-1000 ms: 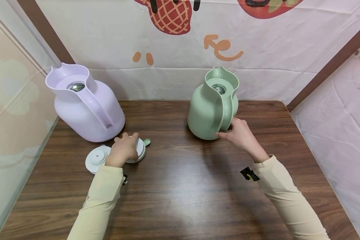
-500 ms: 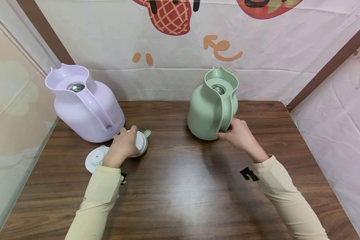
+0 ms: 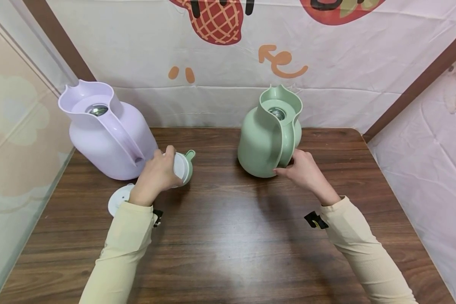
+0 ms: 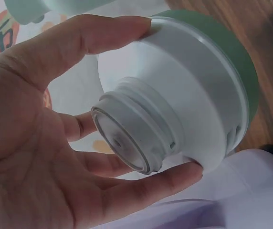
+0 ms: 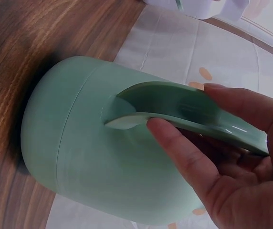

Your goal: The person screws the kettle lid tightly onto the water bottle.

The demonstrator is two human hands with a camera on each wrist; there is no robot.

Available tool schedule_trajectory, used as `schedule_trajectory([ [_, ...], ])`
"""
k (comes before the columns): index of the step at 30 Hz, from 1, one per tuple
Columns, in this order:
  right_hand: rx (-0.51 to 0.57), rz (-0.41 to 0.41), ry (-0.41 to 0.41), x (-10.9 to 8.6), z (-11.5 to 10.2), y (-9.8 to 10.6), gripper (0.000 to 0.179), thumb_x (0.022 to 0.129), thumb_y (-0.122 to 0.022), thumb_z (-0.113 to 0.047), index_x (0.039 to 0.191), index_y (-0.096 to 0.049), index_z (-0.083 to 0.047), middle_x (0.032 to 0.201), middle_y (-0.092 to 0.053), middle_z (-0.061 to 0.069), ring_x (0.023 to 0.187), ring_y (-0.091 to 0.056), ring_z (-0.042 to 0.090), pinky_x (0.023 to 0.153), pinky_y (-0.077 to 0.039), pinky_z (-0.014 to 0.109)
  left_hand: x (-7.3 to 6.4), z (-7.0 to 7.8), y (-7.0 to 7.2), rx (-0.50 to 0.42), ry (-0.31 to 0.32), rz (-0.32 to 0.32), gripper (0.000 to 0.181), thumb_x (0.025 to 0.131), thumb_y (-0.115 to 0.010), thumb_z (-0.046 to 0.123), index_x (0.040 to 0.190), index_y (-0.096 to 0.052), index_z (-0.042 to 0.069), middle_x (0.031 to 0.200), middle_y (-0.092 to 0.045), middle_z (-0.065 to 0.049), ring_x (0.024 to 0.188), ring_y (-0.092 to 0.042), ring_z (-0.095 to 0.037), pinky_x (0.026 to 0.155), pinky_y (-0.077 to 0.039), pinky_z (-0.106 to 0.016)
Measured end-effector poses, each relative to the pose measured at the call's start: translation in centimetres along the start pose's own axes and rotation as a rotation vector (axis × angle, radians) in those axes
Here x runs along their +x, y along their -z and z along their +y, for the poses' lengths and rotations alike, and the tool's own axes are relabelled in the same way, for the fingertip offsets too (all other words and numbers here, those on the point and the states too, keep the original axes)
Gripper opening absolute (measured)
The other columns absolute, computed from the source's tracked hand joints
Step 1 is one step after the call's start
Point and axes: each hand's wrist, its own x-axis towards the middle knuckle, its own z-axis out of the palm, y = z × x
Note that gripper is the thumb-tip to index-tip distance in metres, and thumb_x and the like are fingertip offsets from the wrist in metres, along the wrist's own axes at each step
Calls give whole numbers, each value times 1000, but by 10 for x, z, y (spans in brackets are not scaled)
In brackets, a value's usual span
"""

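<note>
Left of the green jug (image 3: pixel 261 141), the left hand (image 3: pixel 156 174) grips a lid (image 3: pixel 181 166). The right hand (image 3: pixel 305 171) holds the handle (image 3: pixel 288 141). Two jugs (image 3: pixel 115 143), two lids (image 3: pixel 118 201).

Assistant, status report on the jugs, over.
Left grip holding green-and-white lid. Right grip on handle of green jug, upright, mouth uncovered. Purple jug off left, not blocking.

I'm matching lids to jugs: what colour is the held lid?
The lid is white and green, clearest in the left wrist view.

The left hand (image 3: pixel 154 176) has lifted the green lid (image 3: pixel 182 167) forward, farther from the white disc (image 3: pixel 118 200).
</note>
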Motion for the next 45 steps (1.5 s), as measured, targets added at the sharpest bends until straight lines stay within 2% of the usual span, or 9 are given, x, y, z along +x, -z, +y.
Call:
schedule_trajectory([
  [14, 9, 1, 5, 0, 2, 0, 30, 71, -74, -13, 98, -64, -2, 85, -66, 12, 70, -58, 22, 63, -44, 36, 6, 23, 26, -22, -20, 45, 64, 62, -74, 14, 108, -32, -4, 98, -38, -29, 75, -48, -50, 67, -40, -53],
  [27, 12, 1, 0, 0, 2, 0, 31, 72, -74, -13, 99, -64, -1, 87, -66, 13, 74, -59, 24, 66, -45, 38, 12, 46, 46, -43, -84, 170, 64, 63, -74, 14, 111, -36, -2, 100, -42, -28, 79, -45, -51, 73, -38, -53],
  [33, 23, -4, -3, 1, 2, 0, 30, 72, -74, -13, 98, -65, -2, 87, -66, 12, 74, -58, 23, 65, -45, 37, 12, 56, 53, -59, -93, 174, 63, 63, -74, 13, 111, -36, -1, 101, -42, -27, 80, -41, -48, 75, -35, -51],
  [45, 14, 0, -9, 0, 1, 0, 30, 71, -74, -14, 97, -65, -2, 88, -66, 13, 76, -59, 24, 67, -45, 39, 14, 72, 66, -57, -132, 182, 61, 63, -74, 11, 108, -36, -3, 98, -41, -28, 79, -41, -47, 75, -36, -52],
])
